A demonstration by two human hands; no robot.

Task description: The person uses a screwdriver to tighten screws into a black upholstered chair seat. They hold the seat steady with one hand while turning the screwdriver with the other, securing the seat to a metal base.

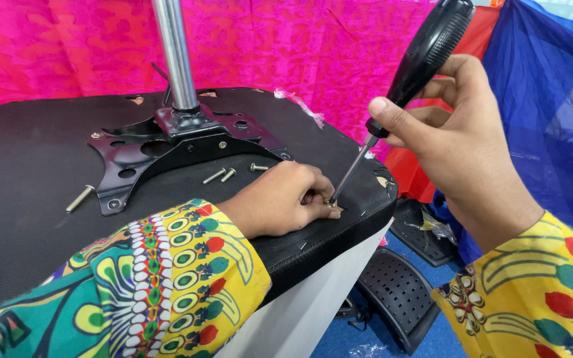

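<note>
My right hand point(462, 142) grips a black-handled screwdriver point(426, 56), tilted, its metal tip down at a small screw near the front right corner of an upturned black chair seat point(28, 172). My left hand point(286, 199) rests on the seat with its fingertips pinched around that screw at the tip. A black metal mounting plate point(167, 142) with a chrome gas-lift column point(175, 53) sits on the seat behind my left hand.
Three loose bolts point(223, 175) lie beside the plate, and a longer bolt point(79, 198) lies at its left. Black plastic chair parts point(399, 295) lie on the blue floor below. Pink cloth point(300, 46) hangs behind; blue cloth point(552, 126) is at the right.
</note>
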